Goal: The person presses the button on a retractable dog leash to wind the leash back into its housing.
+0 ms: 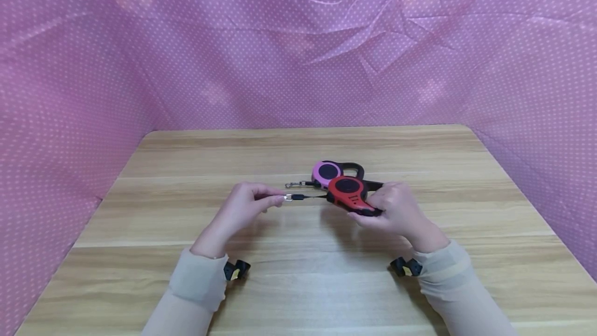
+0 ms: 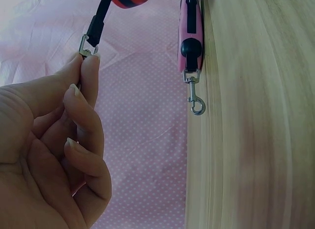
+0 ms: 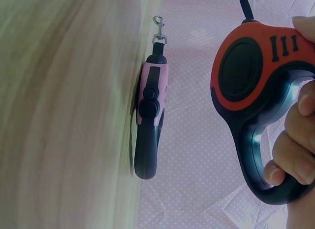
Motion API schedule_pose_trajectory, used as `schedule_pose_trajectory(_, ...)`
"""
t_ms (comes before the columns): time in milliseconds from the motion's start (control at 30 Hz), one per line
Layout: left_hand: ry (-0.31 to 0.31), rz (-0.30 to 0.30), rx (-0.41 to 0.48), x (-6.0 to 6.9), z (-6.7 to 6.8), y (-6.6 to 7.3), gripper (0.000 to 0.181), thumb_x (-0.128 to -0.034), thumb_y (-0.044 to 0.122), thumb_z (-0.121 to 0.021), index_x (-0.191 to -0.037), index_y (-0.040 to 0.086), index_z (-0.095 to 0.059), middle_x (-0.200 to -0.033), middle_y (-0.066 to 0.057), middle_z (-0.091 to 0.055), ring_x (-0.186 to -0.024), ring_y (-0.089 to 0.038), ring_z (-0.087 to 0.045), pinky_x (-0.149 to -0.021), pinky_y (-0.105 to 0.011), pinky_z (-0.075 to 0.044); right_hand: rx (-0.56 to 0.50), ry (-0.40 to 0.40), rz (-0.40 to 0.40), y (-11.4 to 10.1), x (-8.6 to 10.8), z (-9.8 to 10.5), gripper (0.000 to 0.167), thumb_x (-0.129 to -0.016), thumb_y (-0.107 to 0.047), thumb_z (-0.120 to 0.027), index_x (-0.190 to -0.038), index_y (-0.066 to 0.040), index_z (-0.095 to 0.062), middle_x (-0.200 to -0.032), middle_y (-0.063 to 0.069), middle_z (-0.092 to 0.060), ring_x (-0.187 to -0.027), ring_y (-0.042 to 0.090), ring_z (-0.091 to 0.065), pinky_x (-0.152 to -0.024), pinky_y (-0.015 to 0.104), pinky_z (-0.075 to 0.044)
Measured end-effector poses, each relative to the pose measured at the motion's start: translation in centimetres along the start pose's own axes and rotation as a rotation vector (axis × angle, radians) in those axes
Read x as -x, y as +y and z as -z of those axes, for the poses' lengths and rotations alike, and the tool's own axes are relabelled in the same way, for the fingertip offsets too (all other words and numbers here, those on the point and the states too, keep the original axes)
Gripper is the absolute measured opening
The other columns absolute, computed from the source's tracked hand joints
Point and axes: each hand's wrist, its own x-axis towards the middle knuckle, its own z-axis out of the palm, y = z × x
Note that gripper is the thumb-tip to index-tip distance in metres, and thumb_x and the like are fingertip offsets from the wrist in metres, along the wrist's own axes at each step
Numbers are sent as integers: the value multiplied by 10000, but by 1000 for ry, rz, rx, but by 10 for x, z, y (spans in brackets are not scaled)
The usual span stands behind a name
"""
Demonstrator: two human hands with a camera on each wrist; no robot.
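A red and black retractable leash [image 1: 347, 186] is held above the table by my right hand [image 1: 394, 209], whose fingers curl through its looped handle. My left hand [image 1: 247, 209] pinches the metal clip [image 2: 87, 48] at the end of the leash's black strap [image 2: 100, 19] between thumb and forefinger. A short length of strap runs out between clip and casing; most of the clip's hook is hidden by the fingertips. Behind the red one, a pink and black retractable leash [image 3: 151, 98] lies on the table, its silver snap hook [image 2: 196, 102] pointing left.
The wood-grain table [image 1: 186, 159] spreads under both hands. Pink polka-dot cloth [image 1: 280, 66] hangs behind it and along both sides. A small black camera [image 1: 237, 269] is on the left wrist and another black camera [image 1: 406, 267] on the right.
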Motion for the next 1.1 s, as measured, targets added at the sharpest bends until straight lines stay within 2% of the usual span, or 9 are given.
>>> schedule_pose_trajectory(133, 1, 7, 5, 1, -1, 1, 183, -936, 316, -685, -1053, 197, -761, -948, 36, -753, -796, -168, -596, -711, -305, -491, 1, 7, 6, 0, 0, -1, 605, -918, -670, -493, -471, -267, -432, -447, -163, -414, -463, -49, -263, -446, 161, -250)
schedule_pose_trajectory(433, -4, -32, 24, 1, -3, 1, 182, -931, 318, -691, -1026, 180, -762, -919, 31, -747, -836, -252, -636, -713, -322, -514, 1, -1, 18, -2, 0, -3, 612, -917, -668, -498, -469, -260, -413, -443, -162, -399, -456, -39, -262, -449, 167, -253)
schedule_pose_trajectory(633, -8, -52, 32, 1, -5, 0, 163, -929, 292, -694, -1007, 167, -763, -893, 30, -745, -803, -231, -634, -700, -317, -522, -12, -17, 21, -3, 1, -4, 607, -921, -661, -498, -473, -259, -417, -442, -169, -397, -458, -47, -260, -459, 164, -255)
schedule_pose_trajectory(867, -9, -60, 36, 2, -6, 1, 146, -930, 274, -696, -992, 163, -768, -885, 27, -746, -842, -301, -650, -703, -325, -524, -15, -17, 36, -4, 1, -6, 608, -929, -648, -499, -468, -260, -413, -435, -163, -410, -454, -46, -265, -461, 169, -259)
schedule_pose_trajectory(1100, -14, -71, 48, 1, -8, 1, 136, -928, 260, -698, -983, 157, -768, -877, 21, -748, -847, -314, -661, -706, -326, -533, -28, -38, 41, -5, 1, -7, 592, -929, -615, -536, -471, -256, -427, -440, -159, -437, -464, -47, -279, -468, 161, -265)
